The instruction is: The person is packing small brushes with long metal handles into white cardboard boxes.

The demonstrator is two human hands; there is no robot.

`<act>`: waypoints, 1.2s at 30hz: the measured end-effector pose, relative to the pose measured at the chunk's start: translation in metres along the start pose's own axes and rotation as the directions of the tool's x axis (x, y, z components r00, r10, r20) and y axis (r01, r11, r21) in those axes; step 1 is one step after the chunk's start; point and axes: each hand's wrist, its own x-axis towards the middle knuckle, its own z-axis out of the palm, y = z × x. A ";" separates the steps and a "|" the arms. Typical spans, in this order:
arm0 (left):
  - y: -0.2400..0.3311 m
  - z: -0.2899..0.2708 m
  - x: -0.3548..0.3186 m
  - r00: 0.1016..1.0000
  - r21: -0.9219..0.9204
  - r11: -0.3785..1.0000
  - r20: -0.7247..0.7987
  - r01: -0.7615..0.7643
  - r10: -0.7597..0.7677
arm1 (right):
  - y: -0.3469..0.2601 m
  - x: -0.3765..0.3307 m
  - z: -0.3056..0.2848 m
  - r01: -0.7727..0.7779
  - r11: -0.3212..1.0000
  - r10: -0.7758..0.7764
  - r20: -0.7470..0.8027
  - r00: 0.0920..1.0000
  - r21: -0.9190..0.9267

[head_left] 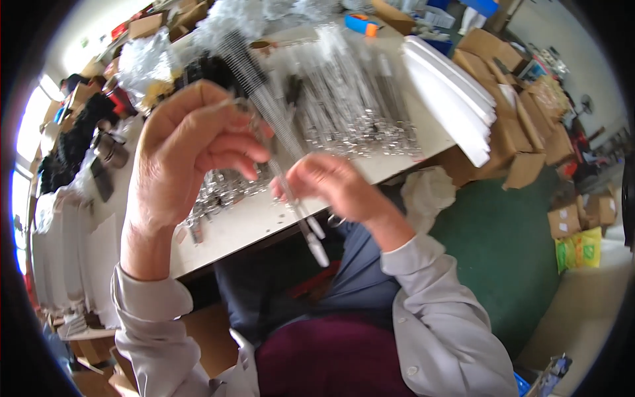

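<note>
Long thin strips (pixel 283 129), dark and finely ribbed above and paler below, slant down between my hands, blurred. At their lower end are two pale tips (pixel 317 251) over my lap. My right hand (pixel 340 188) is closed, thumb and fingers pinching the strips' lower part. My left hand (pixel 192 142) is raised beside the upper part, fingers curled, thumb and forefinger together; what they pinch is blurred. Behind them, a pile of similar slim strips (pixel 337 86) with shiny metal ends lies on the table. More shiny metal pieces (pixel 228 188) lie under my left hand.
The pale table (pixel 211 255) has its front edge at my lap. White folded sheets (pixel 450 99) jut past its right side. An orange-and-blue tool (pixel 362 25) and clear plastic bags (pixel 145 63) lie farther back. Cardboard boxes (pixel 529 142) stand right; a metal cup (pixel 110 147) stands left.
</note>
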 end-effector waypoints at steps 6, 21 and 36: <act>-0.039 -0.014 -0.005 0.993 0.199 0.974 -0.057 0.109 -0.100 | 0.026 -0.034 0.028 -0.237 0.957 0.224 0.095 0.970 0.170; -0.087 -0.047 -0.031 0.932 0.892 0.391 0.081 -0.226 0.354 | 0.058 -0.072 0.038 -0.362 0.932 0.361 -0.065 0.930 0.004; -0.119 -0.063 -0.042 0.955 0.831 0.542 -0.049 -0.124 0.293 | 0.059 -0.092 0.034 -0.355 0.921 0.331 -0.157 0.931 -0.161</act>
